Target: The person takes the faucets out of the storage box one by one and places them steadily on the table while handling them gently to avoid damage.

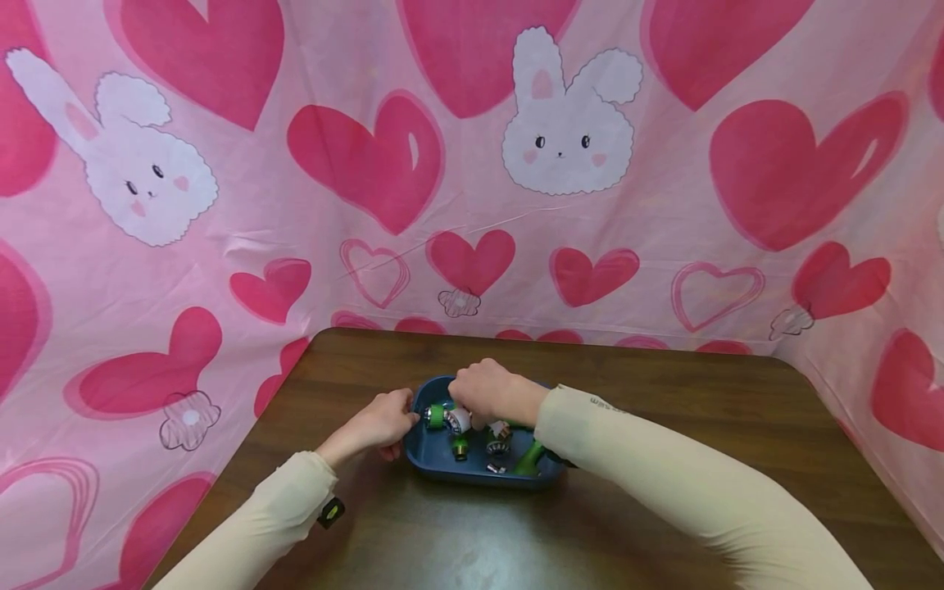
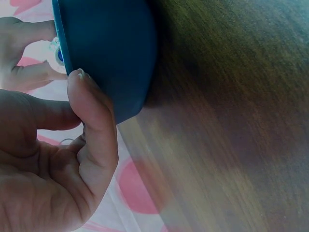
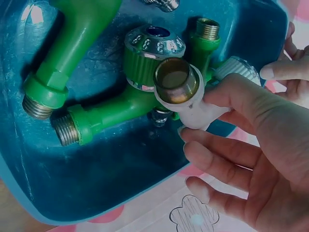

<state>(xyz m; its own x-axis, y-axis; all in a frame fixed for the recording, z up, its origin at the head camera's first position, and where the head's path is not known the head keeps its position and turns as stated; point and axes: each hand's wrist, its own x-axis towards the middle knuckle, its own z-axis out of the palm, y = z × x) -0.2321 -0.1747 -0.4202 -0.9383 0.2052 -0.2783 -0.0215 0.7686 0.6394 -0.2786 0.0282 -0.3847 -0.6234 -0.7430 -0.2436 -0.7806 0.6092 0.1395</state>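
Note:
My left hand (image 1: pixel 382 422) grips the left end of a blue plastic tub (image 1: pixel 472 479); in the left wrist view, the thumb and a bent index finger (image 2: pixel 96 116) pinch its rim. Over the tub's far side, my right hand (image 1: pixel 490 392) reaches in. The right wrist view shows its thumb and index finger pinching a white plastic tap fitting (image 3: pixel 193 115) with a brass threaded mouth. Touching or overlapping that fitting in this view is a green tap (image 3: pixel 106 113) with a chrome-trimmed, ribbed knob. Another green tap body (image 3: pixel 72 53) lies beside it, threaded end down the tub.
Inside the tub are also a smaller green fitting (image 3: pixel 205 46) with a metal thread, a ribbed knob (image 3: pixel 236 68) and a small chrome piece (image 3: pixel 164 4). The tub stands on a dark wooden table (image 1: pixel 369 524). A pink curtain with hearts (image 1: pixel 369 160) hangs behind and at both sides.

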